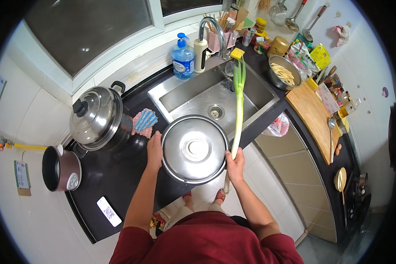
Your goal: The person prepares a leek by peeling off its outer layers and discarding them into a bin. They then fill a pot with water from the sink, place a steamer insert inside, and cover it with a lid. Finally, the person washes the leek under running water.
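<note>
A round stainless steel pot with its lid on [180, 154] is held level in front of me, over the near edge of the counter and sink. My left hand [154, 152] is closed on its left side, the fingers partly hidden by the pot. On the opposite side my right hand [236, 165] grips the pot's rim and also a long green onion [239, 105]. The onion's white stalk runs through that hand, and its green end reaches up across the sink [198, 94] toward a yellow sponge [237, 53].
A large lidded steamer pot [97, 114], a cooker pot [61, 168], folded cloths [144, 121] and a phone [108, 211] occupy the left counter. Behind stand a blue soap bottle [182, 59] and the faucet [220, 35]. Rightward are a bowl of pale strips [282, 74] and a cutting board [310, 114].
</note>
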Tool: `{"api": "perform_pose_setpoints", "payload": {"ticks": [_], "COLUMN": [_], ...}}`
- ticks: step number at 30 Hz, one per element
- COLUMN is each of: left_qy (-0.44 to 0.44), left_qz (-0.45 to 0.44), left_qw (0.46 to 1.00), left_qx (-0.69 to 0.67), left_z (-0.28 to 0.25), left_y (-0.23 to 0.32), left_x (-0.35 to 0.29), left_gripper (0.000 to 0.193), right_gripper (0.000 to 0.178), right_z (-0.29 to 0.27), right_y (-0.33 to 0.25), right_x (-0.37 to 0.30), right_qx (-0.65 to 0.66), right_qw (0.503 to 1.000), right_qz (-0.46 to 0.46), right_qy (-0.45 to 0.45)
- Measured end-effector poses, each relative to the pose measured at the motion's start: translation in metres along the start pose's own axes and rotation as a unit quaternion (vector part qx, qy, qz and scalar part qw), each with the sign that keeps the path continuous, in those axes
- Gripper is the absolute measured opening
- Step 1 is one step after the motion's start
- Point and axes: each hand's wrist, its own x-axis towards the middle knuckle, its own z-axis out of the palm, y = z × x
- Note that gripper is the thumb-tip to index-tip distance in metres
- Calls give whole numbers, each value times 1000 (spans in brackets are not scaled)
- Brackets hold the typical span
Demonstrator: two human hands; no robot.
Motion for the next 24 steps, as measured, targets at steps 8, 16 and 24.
{"api": "perform_pose_setpoints", "payload": {"ticks": [8, 16, 24], "left_qy": [58, 155, 176], "left_qz": [-63, -47, -10], "left_qw": [996, 984, 984], "left_qx": [-24, 78, 23], "left_z": [-98, -183, -233], "left_y": [-22, -46, -73], "left_x": [-9, -11, 6], "left_gripper": [43, 50, 47], "right_gripper": [17, 20, 22], "right_z": [64, 123, 166], "right_y": [-6, 8, 9], "right_x": [-27, -61, -59], "right_qx": [31, 45, -29], "right_qw": [993, 974, 967], "right_qz": [46, 91, 38], "right_qy": [-104, -201, -250]}}
